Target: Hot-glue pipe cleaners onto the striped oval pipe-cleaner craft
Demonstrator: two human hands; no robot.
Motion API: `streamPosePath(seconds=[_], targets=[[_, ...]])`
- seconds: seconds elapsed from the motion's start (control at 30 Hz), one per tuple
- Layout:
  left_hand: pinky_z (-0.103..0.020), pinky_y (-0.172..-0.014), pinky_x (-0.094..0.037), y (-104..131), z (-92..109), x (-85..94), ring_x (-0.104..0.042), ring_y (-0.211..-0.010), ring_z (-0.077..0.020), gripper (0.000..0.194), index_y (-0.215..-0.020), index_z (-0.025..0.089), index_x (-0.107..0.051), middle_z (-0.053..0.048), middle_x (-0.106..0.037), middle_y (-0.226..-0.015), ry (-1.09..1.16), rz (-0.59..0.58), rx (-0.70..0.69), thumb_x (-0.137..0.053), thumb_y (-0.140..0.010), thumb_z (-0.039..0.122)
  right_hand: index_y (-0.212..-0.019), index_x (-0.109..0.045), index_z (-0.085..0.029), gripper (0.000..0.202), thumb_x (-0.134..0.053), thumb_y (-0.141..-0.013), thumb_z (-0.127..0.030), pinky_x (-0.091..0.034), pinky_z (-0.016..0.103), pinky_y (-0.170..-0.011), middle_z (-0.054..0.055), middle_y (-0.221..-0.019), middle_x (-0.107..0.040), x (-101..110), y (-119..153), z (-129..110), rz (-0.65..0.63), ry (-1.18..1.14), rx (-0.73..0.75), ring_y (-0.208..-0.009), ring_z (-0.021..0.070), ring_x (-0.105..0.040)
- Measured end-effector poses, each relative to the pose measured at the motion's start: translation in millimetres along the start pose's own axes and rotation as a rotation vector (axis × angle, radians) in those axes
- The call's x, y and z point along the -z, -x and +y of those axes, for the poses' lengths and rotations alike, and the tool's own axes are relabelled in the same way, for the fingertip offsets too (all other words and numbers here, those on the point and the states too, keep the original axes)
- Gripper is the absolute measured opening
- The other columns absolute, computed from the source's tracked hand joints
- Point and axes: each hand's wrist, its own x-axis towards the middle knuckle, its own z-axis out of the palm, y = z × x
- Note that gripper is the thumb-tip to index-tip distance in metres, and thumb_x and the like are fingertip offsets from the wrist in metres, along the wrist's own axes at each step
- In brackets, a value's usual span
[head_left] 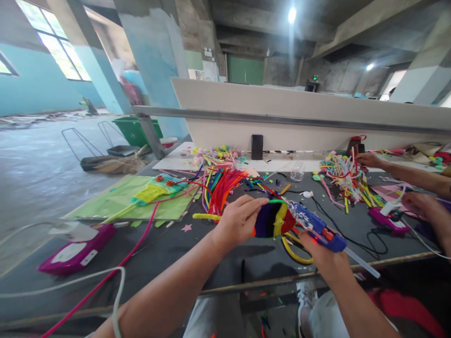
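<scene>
My left hand (237,220) grips the left end of a striped pipe-cleaner piece (269,220) in blue, black, yellow and red, with a green top edge. In my right hand (322,253) is a blue glue gun (317,227); a clear glue stick sticks out of its back end. The gun's nozzle is at the upper right edge of the striped piece; whether it touches cannot be told. Yellow-handled scissors (298,251) lie on the table below the gun. A yellow pipe cleaner (206,216) extends left of my left hand.
Red and coloured pipe cleaners (227,185) lie behind my hands. A phone (257,147) leans on the white partition (303,103). Purple power strips (79,249) with cables are at both sides. At the right, another person's hands (371,160) work by a pipe-cleaner pile.
</scene>
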Motion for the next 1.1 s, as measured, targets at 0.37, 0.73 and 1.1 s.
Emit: streamPosePath(seconds=[0.37,0.73,1.1], targets=[[-0.023,-0.073,-0.052,3.4,-2.5,-3.3,-0.061,-0.080,-0.0129,0.036,-0.119,0.019,-0.062,-0.007,-0.063,-0.091,-0.084,-0.042,-0.001,-0.046,-0.089,0.009,-0.047,-0.046,-0.023,0.012,-0.054,-0.056,-0.026,-0.038,0.027,-0.047,-0.005,-0.045,-0.046,1.2,-5.0,-10.8,-0.108,-0.094,-0.210,-0.046,0.0133,-0.047],[-0.026,-0.078,-0.052,-4.9,-12.0,-4.6,-0.066,-0.083,-0.0157,0.023,-0.104,0.018,-0.072,-0.005,-0.072,-0.088,0.245,0.151,0.396,-0.057,-0.085,0.020,-0.061,-0.061,-0.022,0.022,-0.058,-0.066,-0.044,-0.047,0.032,-0.060,0.001,-0.058,-0.063,2.9,-4.8,10.2,0.038,-0.152,-0.092,-0.058,0.0207,-0.059],[-0.029,-0.082,-0.050,-3.5,-18.6,-8.1,-0.066,-0.088,-0.0180,0.024,-0.103,0.018,-0.072,-0.006,-0.073,-0.094,0.280,0.123,0.488,-0.059,-0.084,0.023,-0.059,-0.059,-0.022,0.023,-0.055,-0.071,-0.041,-0.042,0.030,-0.058,0.000,-0.059,-0.061,14.8,-8.0,6.5,-0.027,-0.007,-0.037,-0.059,0.0192,-0.057]])
